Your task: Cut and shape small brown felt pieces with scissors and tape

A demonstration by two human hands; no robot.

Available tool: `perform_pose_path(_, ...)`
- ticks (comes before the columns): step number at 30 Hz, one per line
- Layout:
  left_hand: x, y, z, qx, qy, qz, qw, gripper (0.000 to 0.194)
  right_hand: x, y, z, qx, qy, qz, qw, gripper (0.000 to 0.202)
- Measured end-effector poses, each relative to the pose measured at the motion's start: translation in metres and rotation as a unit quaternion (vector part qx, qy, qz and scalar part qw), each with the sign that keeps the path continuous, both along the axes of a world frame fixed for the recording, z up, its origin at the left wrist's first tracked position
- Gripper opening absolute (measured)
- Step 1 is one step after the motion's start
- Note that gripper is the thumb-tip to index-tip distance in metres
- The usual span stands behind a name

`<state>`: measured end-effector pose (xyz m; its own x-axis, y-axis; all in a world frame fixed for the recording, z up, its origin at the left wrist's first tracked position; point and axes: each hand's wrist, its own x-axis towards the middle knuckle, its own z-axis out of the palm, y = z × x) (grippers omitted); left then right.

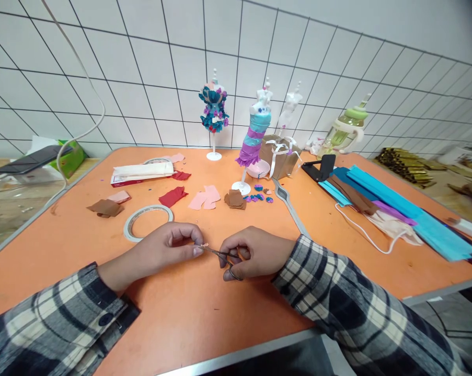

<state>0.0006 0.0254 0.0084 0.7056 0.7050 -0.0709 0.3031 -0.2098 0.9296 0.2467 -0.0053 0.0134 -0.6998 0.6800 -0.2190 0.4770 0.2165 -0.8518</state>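
Note:
In the head view my right hand grips a pair of small scissors, its fingers in and around the handles. The blades point left, to the fingertips of my left hand. Thumb and forefinger there pinch a tiny pink paper piece, mostly hidden by the fingers and blades. Behind the hands lie pink crepe paper pieces, a brown paper stack and red paper. A roll of double-sided tape lies flat just beyond my left wrist.
Mini dress forms stand at the back, one with teal petals, one wrapped in blue and purple. A small bag, a green-lidded bottle and a phone stand stand right of them. Coloured paper strips lie on the right.

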Motion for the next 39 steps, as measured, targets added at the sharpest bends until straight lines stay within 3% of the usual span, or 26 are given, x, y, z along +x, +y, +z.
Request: perform_pose_path(39, 0.0035, -0.0015, 0.0008, -0.004, 0.015, -0.021, 1.000, 0.018, 0.0016, -0.0005, 0.0000, -0.027, 0.004, 0.006, 1.000, 0.029)
